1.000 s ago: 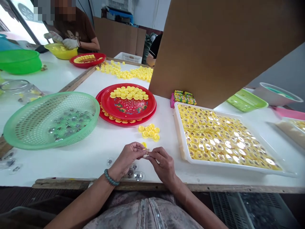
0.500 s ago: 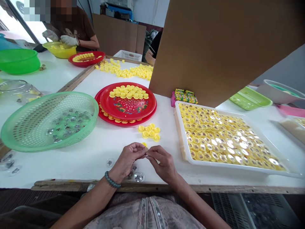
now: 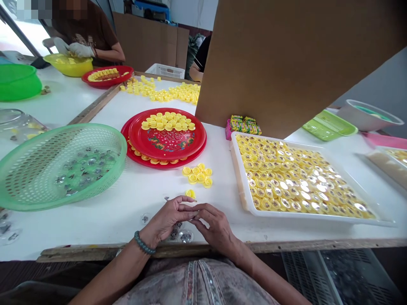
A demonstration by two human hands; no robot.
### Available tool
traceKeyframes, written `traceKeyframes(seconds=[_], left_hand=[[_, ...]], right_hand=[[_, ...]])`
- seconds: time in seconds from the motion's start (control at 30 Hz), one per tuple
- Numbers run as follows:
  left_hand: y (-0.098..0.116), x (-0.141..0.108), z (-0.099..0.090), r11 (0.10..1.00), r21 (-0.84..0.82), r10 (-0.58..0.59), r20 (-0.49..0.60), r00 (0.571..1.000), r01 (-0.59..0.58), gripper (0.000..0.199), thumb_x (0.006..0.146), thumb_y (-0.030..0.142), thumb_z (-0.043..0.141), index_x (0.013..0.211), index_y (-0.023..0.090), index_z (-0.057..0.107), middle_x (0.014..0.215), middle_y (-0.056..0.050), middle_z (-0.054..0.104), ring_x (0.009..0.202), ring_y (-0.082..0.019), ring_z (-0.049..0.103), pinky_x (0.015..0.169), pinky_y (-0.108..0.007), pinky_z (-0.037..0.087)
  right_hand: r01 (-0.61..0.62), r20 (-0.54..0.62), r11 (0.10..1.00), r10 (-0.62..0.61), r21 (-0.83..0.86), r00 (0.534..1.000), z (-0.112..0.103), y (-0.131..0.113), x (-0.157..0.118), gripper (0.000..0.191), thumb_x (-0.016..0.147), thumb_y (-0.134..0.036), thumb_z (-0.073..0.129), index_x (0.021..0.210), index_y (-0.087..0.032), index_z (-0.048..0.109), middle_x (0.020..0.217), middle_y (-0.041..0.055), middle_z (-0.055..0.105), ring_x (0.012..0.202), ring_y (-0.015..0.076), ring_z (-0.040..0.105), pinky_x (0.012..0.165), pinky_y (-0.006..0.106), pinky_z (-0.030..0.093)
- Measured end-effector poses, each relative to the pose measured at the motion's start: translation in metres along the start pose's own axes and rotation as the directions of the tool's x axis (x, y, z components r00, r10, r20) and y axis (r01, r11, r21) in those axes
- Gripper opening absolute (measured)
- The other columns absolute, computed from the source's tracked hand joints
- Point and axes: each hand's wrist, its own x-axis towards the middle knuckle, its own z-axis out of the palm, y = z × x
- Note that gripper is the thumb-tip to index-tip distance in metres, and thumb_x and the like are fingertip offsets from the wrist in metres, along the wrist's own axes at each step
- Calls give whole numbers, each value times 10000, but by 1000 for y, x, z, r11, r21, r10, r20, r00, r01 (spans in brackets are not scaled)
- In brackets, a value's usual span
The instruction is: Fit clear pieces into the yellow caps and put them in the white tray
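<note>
Over the front edge of the table, my left hand (image 3: 168, 218) and my right hand (image 3: 218, 224) meet at the fingertips. Both are closed in a pinch around something small that the fingers hide. The left index finger points outward above the pinch. Just past the fingertips lies a single yellow cup-shaped piece (image 3: 190, 193), and a cluster of similar yellow pieces (image 3: 199, 174) sits farther back. Below my left hand are a few clear round discs with dark centres (image 3: 185, 236), partly covered by the hand.
On the left stands a green mesh basket (image 3: 111, 163) holding clear discs. Red plates (image 3: 167, 146) carry yellow pieces in the middle. At right is a white tray (image 3: 241, 190) of filled yellow pieces, behind it a cardboard panel (image 3: 270, 63). A gloved co-worker (image 3: 85, 38) sits at far left.
The view has shifted slightly. My left index finger has lifted and straightened, and the right fingers have drawn over the left fingertips. The lone yellow piece shows more fully.
</note>
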Motion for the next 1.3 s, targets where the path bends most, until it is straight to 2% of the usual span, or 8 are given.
traceKeyframes(seconds=[0.17, 0.27, 0.4, 0.47, 0.57, 0.83, 1.07, 1.3], left_hand=[[5, 3, 6, 998, 17, 67, -148, 987, -65, 396, 658, 259, 730, 991, 158, 542, 913, -59, 661, 786, -131, 627, 739, -244, 467], [10, 8, 8, 912, 396, 237, -283, 929, -111, 253, 748, 335, 619, 931, 167, 570, 858, -42, 641, 709, -131, 606, 701, -267, 473], [15, 18, 10, 360, 933, 555, -216, 803, 2, 254, 783, 343, 559, 1003, 220, 585, 916, -39, 604, 779, -173, 592, 724, -297, 450], [16, 24, 11, 144, 989, 561, -111, 820, 35, 280, 782, 343, 561, 1029, 214, 583, 986, -64, 579, 839, -196, 585, 742, -307, 447], [18, 33, 11, 3, 1000, 472, 23, 881, -28, 253, 772, 253, 557, 1013, 183, 592, 980, -78, 580, 884, -207, 570, 772, -311, 446], [28, 39, -3, 55, 913, 318, 367, 874, -403, 619, 589, -50, 420, 1109, 228, 612, 1092, -34, 642, 1050, -218, 499, 912, -333, 389], [17, 24, 2, 226, 963, 508, 12, 861, -146, 438, 697, 271, 614, 1127, 208, 557, 1070, -64, 595, 859, -203, 579, 788, -314, 448], [11, 32, 1, 183, 945, 438, 169, 883, -272, 344, 676, 75, 507, 965, 203, 644, 953, -51, 621, 836, -182, 562, 742, -271, 421]], right_hand=[[-251, -131, 946, 280, 204, 951, -2, 3, 1, 96, 807, -217, 606, 898, -214, 639, 775, 14, 623, 693, 132, 578, 656, 256, 476], [-375, -107, 848, 441, 375, 891, -8, 10, 7, 181, 800, -259, 609, 971, -218, 653, 730, 3, 604, 642, 124, 555, 616, 255, 468], [-442, -28, 658, 575, 609, 818, -14, 17, 13, 180, 760, -304, 652, 911, -208, 669, 726, 2, 610, 676, 131, 571, 626, 254, 456], [-420, -22, 607, 585, 674, 811, -15, 18, 14, 174, 746, -305, 667, 894, -214, 667, 759, 3, 622, 706, 132, 579, 641, 252, 451], [-395, -21, 609, 561, 688, 828, -18, 16, 11, 173, 747, -306, 668, 899, -223, 669, 785, 1, 621, 697, 120, 563, 647, 253, 456], [-382, -45, 735, 487, 560, 872, -33, 14, 5, 165, 756, -275, 659, 903, -208, 623, 777, 6, 640, 760, 138, 587, 724, 275, 467], [-405, 20, 650, 514, 643, 857, -37, 22, 11, 224, 702, -324, 703, 876, -195, 646, 767, 19, 631, 718, 140, 575, 673, 277, 476], [-432, 158, 430, 540, 793, 827, -36, 31, 16, 230, 684, -291, 726, 876, -182, 663, 699, -6, 595, 633, 90, 531, 606, 222, 411]])
